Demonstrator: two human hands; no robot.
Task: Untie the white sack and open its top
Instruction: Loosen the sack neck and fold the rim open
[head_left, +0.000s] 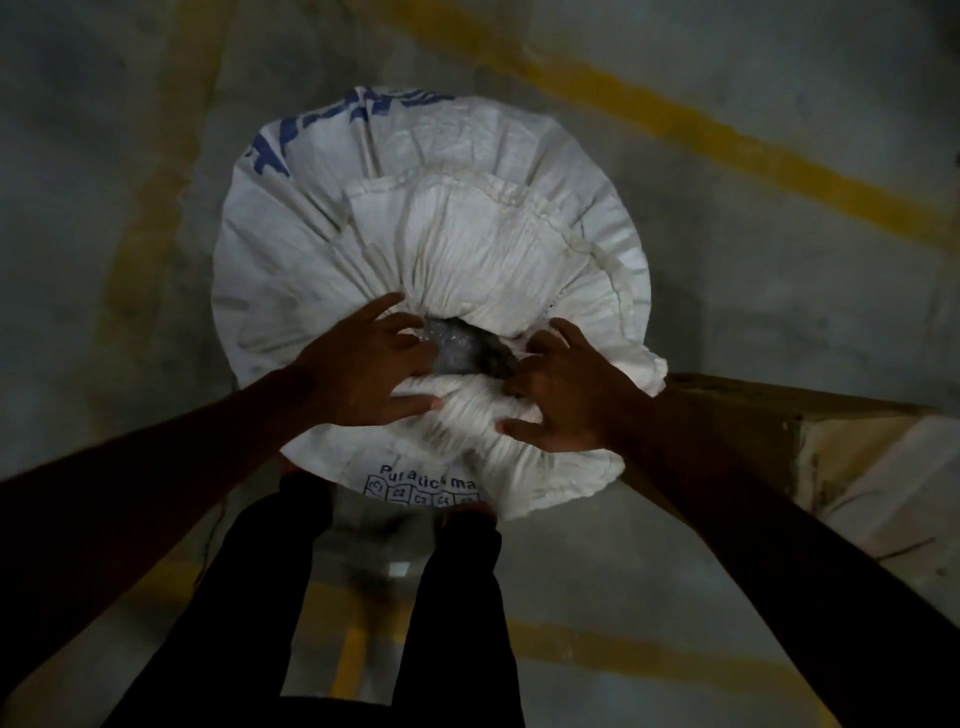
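A large white woven sack (322, 218) with blue print stands upright on the floor in front of my legs. Its gathered top (478, 249) is loosened, with a small dark gap (467, 348) showing a greyish plastic liner inside. My left hand (358, 364) grips the left edge of that gap, fingers curled into the fabric. On the right edge, my right hand (566, 395) pinches the folds. No tie or string shows.
A brown cardboard box (810, 441) stands close to the sack's right side. The grey concrete floor (779, 270) carries yellow painted lines (675, 119). My dark-trousered legs (457, 597) are right behind the sack.
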